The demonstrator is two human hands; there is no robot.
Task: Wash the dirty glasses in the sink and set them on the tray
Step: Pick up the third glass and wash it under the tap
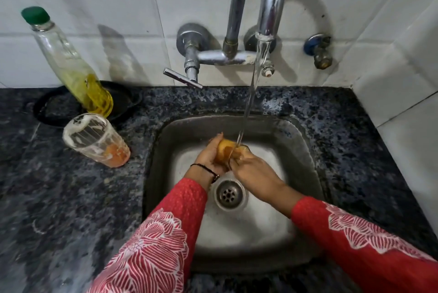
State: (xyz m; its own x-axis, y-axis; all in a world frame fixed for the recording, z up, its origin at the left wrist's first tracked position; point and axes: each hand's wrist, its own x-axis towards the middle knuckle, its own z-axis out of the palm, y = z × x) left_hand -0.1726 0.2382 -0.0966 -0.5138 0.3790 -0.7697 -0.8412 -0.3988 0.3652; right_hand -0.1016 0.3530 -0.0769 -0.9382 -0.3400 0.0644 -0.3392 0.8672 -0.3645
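glass [228, 153] lies on its side over the sink [305, 150], long axis left-right, under the water stream [248, 103]. left hand [208, 157] clasps its base end; right hand [251, 169] grips the mouth end. second dirty glass [94, 139] waits on the counter [59, 197], nearer the left hand.

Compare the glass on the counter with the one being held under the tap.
The ribbed clear glass on the dark counter stands untouched with orange residue at its bottom; the glass in the sink is held on its side by the left hand and right hand under running water. Both look orange-stained.
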